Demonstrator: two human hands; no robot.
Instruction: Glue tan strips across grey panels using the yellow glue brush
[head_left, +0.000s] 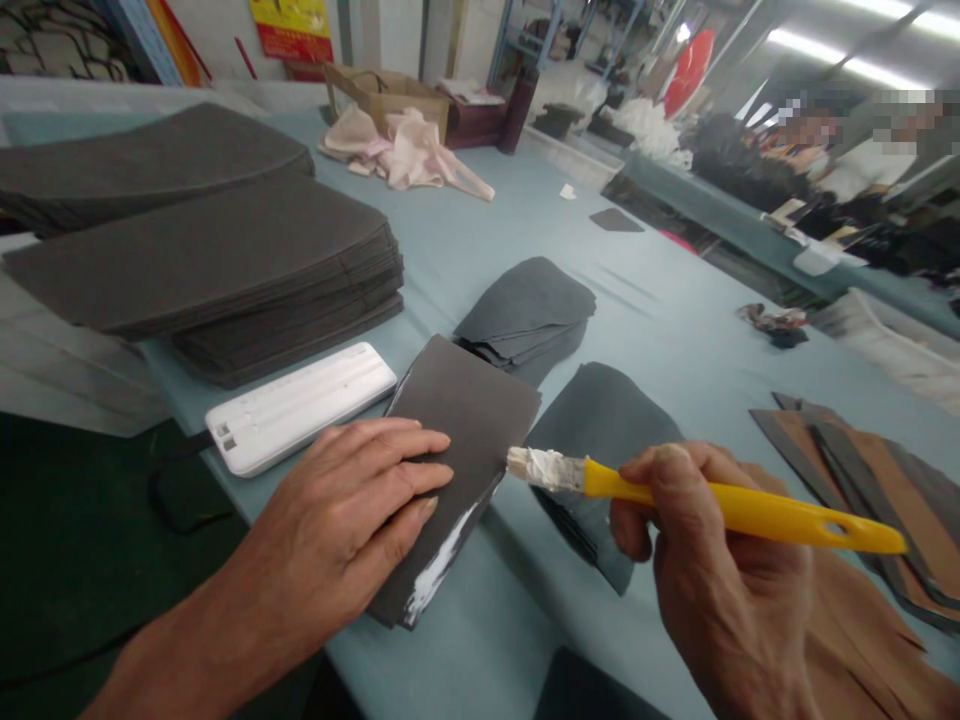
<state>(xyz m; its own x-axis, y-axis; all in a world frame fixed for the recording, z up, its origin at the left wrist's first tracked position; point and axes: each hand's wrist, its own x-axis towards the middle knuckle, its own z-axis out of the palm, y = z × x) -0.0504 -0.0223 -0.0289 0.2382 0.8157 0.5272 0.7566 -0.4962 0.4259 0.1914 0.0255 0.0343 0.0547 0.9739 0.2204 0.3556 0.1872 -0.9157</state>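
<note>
My left hand [375, 500] lies flat, fingers stretched out, on a stack of dark grey rectangular sheets [476, 390]. A streak of white paste [442, 570] runs along the near right edge of that stack. In my right hand [712, 560] is a paintbrush [637, 490] with a yellow handle, gripped between thumb and fingers. Its bristles are coated white, and the tip is at the stack's right edge; whether it touches cannot be made out. Two piles of curved dark pieces, a farther pile [525, 310] and a nearer pile [600, 420], lie beside the stack.
Tall stacks of dark panels [225, 250] stand at the left, behind a white power bank-like device [300, 405] with a cable. Brown and grey strips [847, 470] lie at the right. Pale cloth [409, 150] and a cardboard box [390, 100] sit at the back. People work beyond.
</note>
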